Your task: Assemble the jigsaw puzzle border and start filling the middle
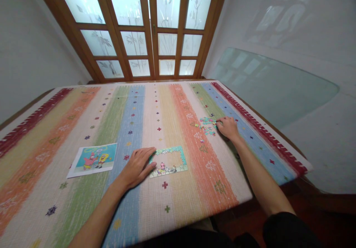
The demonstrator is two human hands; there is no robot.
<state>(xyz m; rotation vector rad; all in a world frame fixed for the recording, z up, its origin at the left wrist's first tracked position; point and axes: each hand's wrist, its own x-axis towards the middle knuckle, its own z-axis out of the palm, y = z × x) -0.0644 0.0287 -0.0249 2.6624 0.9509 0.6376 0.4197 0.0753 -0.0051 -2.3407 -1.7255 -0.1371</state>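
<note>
My left hand lies at the left edge of a partly assembled jigsaw puzzle, its fingers stretched out and thumb apart, touching the border. The puzzle is a rectangle of joined edge pieces, with a pink figure at its lower left and tablecloth showing through the middle. To the right, my right hand reaches a cluster of loose puzzle pieces, mostly turquoise with some pink and yellow. Its fingers are curled together at the pieces' right side, apparently pinching one; the fingertips are partly hidden.
A printed reference picture with a pink starfish and a yellow sponge character lies left of my left hand. The striped tablecloth covers the table. Behind stand wooden doors with glass panes; a glass panel leans at the right wall.
</note>
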